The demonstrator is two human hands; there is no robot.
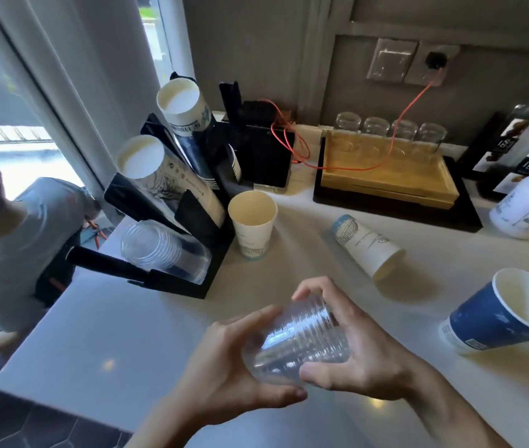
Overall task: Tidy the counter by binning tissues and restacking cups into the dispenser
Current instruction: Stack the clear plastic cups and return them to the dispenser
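Note:
Both hands hold a stack of clear ribbed plastic cups (295,344) on its side above the counter's front. My left hand (224,373) grips its wide rim end and my right hand (353,350) wraps its narrow end. The black cup dispenser (198,227) stands at the left with two slanted stacks of paper cups (179,108) and a row of clear cups (163,250) in its lowest slot. A white paper cup (252,221) stands upright beside the dispenser. Another white cup (366,244) lies on its side. A blue paper cup (502,312) lies tipped at the right.
A wooden tray (385,176) on a black base sits at the back with several upturned glasses (389,127) behind it. An orange cable (347,156) crosses it. Bottles (528,202) stand at the far right. A person (7,227) is beyond the counter's left edge.

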